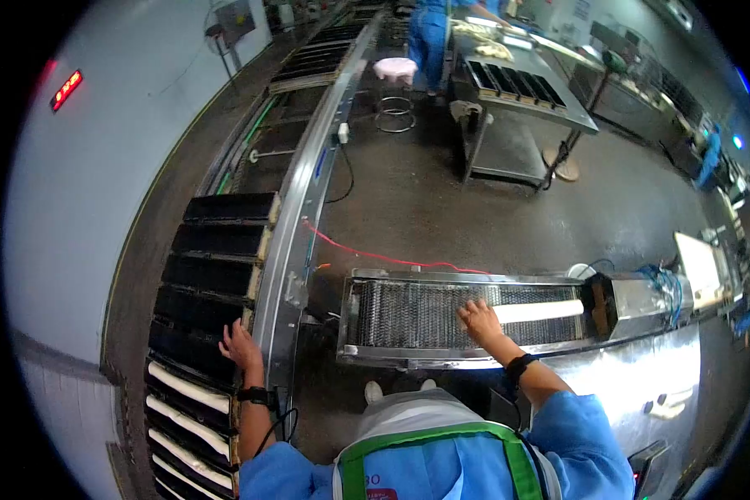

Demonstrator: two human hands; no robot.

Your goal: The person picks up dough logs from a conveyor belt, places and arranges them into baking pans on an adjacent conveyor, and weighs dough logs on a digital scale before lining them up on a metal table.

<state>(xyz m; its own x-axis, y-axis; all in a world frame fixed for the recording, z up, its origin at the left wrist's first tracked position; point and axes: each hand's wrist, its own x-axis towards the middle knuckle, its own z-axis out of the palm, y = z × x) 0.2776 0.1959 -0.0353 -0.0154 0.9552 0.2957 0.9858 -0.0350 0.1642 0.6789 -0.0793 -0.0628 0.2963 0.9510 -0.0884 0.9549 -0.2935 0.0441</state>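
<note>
At the left, my left hand (240, 343) is over the right ends of the black baking pans (204, 300), fingers apart and holding nothing. Below it, several pans each hold a long white dough strip (187, 389); the pans above have no dough in view. My right hand (478, 320) is over the mesh conveyor (408, 312), at the left end of a long white dough piece (542, 312). Its fingers are slightly spread and bent, and no dough shows lifted in them. The dough piece lies flat across the mesh, its far end near the machine's outlet.
A metal rail (285, 250) runs beside the pans. A red cord (375, 255) crosses behind the mesh conveyor. Farther back are a stool (395, 70), a steel table (571, 115) with more pans, and a person in blue (427, 46). Dough pieces (668, 406) lie at the right.
</note>
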